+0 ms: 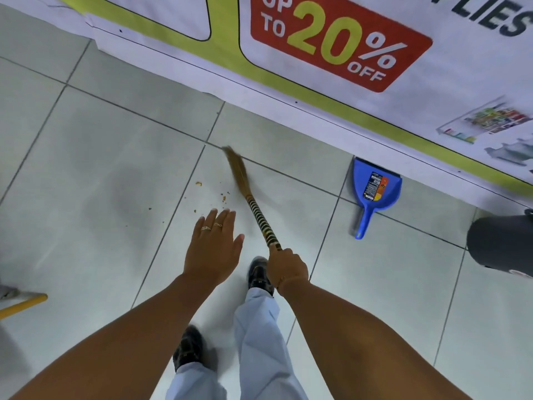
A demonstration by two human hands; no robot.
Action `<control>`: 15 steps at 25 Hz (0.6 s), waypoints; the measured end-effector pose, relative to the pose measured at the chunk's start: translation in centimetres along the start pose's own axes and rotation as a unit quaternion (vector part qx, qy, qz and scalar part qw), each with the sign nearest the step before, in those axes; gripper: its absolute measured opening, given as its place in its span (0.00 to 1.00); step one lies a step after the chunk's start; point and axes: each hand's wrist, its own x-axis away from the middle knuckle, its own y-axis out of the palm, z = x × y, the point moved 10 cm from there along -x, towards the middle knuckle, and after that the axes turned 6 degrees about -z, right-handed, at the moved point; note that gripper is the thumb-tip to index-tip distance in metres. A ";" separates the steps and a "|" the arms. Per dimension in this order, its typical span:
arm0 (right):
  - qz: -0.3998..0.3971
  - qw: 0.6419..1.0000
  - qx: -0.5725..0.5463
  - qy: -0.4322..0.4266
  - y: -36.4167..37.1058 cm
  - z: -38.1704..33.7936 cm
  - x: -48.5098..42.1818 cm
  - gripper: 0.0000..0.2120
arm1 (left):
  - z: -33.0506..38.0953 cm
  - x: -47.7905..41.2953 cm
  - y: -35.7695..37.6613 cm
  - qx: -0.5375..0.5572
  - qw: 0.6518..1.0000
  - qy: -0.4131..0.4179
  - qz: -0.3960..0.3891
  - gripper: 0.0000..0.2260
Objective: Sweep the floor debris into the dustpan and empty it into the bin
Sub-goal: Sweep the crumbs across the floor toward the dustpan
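A straw broom [250,194] with a black-and-tan striped handle points away from me, its bristles on the pale tiled floor. My right hand [286,267] is closed around the handle's near end. Small brown crumbs of debris [223,197] lie scattered on the tile just left of the bristles. My left hand [215,246] hovers flat and empty above the floor, fingers spread, left of the broom handle. A blue dustpan [375,192] with a label leans against the banner wall to the right, handle toward me. A dark bin [501,243] is partly visible at the right edge.
A large printed sale banner [331,44] runs along the wall ahead. A yellow stick handle [23,305] lies at the left edge. My feet in dark shoes [259,274] and pale trousers stand below the hands.
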 end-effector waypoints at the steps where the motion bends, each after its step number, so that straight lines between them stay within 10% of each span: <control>1: -0.003 1.000 0.027 -0.013 0.8 0.1 0.5 0.19 | -0.1 0.3 0.2 0.004 1.000 0.000 -0.002 0.24; 8: -0.007 0.997 0.071 -0.020 7.4 -1.4 6.4 0.23 | -4.6 5.3 0.4 0.014 1.000 -0.004 -0.008 0.23; 15: 0.069 0.951 -0.263 0.147 14.9 -2.6 12.0 0.21 | -10.4 14.1 0.8 -0.033 0.996 0.077 -0.021 0.23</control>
